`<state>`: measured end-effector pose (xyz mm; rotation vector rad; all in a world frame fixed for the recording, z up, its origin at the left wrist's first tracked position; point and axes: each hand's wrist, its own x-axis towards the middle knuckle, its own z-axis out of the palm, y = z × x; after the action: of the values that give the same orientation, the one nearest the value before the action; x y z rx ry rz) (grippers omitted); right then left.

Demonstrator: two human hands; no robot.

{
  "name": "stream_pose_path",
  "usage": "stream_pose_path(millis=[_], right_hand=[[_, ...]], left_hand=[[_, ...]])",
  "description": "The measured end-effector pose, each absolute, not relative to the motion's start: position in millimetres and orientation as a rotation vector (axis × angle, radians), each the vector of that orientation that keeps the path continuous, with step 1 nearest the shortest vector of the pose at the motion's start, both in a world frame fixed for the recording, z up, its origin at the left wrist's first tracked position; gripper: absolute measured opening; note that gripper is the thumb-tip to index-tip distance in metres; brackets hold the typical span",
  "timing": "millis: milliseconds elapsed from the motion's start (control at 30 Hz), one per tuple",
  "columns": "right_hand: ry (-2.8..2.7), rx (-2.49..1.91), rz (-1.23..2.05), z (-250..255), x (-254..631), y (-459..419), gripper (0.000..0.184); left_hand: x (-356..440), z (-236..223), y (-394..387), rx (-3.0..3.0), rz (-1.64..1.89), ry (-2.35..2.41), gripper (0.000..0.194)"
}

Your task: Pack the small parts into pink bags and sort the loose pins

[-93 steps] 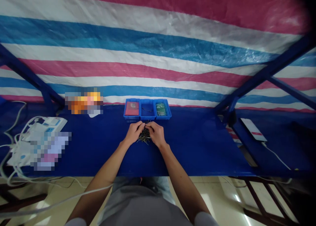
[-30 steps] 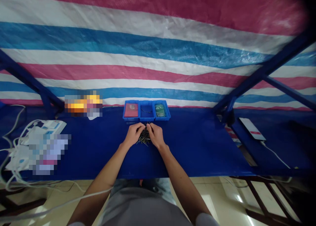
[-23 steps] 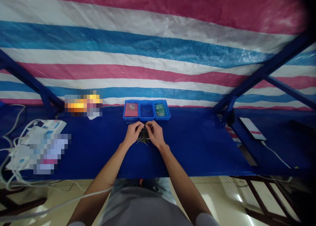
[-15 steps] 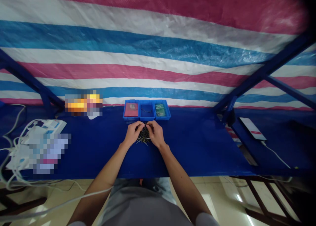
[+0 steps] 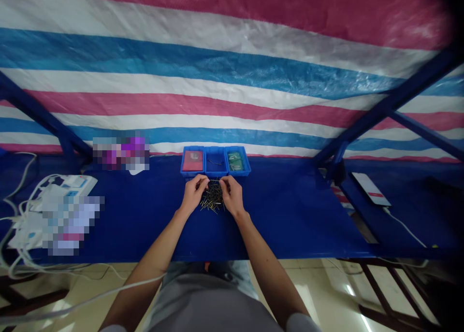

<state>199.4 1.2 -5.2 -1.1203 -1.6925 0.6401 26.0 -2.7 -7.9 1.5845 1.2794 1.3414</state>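
A heap of thin, dark and brassy metal pieces like screws (image 5: 212, 196) lies on the blue tabletop between my hands. At its left edge is my left hand (image 5: 195, 192), its thumb and fingertips drawn together in a pinch. On the opposite side, my right hand (image 5: 232, 194) is closed in a similar way, fingertips at the upper right of the heap. Whatever is in either pinch is too small to make out. Just beyond the hands sit three joined blue bins: the left bin (image 5: 183, 170) holds a red item, the middle bin (image 5: 216, 170) a few thin pieces, the right bin (image 5: 247, 169) green-bagged pieces.
White power strips and tangled cables (image 5: 32, 221) occupy the table's left side, beside a pixelated item. Another pixelated object (image 5: 121, 151) stands at the back left. A white phone-like device (image 5: 371, 189) with a cable lies right. Blue frame bars (image 5: 384, 105) slant before a striped sheet.
My hands have moved apart; their fingertips met above the heap before. More of the heap now shows between them. The bins have stayed in place.
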Motion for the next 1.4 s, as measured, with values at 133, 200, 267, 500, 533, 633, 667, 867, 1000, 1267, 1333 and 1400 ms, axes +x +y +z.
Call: stream_pose_path(millis=[133,200,267,500,533,633,667,867,1000,1267,1333,1400], right_hand=[[-1.689,-1.137,0.648,-4.6,199.8,1.4,0.022],[-1.697,-1.136,0.649,-3.8,199.5,1.1,0.022],[-1.703,-1.136,0.652,-3.0,199.1,0.8,0.023],[-1.701,-1.117,0.678,-2.5,199.1,0.8,0.023],[-1.699,-1.114,0.685,-2.6,199.2,1.0,0.023],[-1.684,-1.110,0.711,-2.9,199.1,1.6,0.024],[-1.676,-1.109,0.719,-3.0,199.1,1.8,0.025],[-1.642,-1.099,0.764,-4.1,198.6,2.9,0.025],[-1.622,-1.078,0.775,-4.5,197.8,2.8,0.021],[-1.618,-1.075,0.779,-4.7,197.8,3.6,0.019],[-1.614,-1.068,0.776,-4.7,197.8,3.9,0.017],[-1.612,-1.066,0.776,-4.8,197.6,4.1,0.017]], left_hand=[[24.9,-9.8,-1.6,1.559,1.351,1.265,0.024],[24.8,-10.4,-1.5,1.563,1.346,1.266,0.024],[24.8,-10.7,-1.6,1.566,1.338,1.266,0.025],[25.2,-9.5,-2.5,1.579,1.326,1.267,0.027],[25.2,-9.0,-2.7,1.581,1.322,1.270,0.028],[24.9,-7.0,-3.4,1.592,1.304,1.277,0.028],[24.8,-6.4,-3.5,1.597,1.299,1.275,0.028],[25.0,-5.4,-3.6,1.602,1.294,1.260,0.025],[25.2,-7.0,-3.4,1.587,1.288,1.243,0.027],[25.1,-7.3,-4.0,1.574,1.275,1.247,0.029],[25.1,-6.4,-4.6,1.579,1.272,1.245,0.029],[25.1,-5.5,-5.0,1.587,1.274,1.249,0.029]])
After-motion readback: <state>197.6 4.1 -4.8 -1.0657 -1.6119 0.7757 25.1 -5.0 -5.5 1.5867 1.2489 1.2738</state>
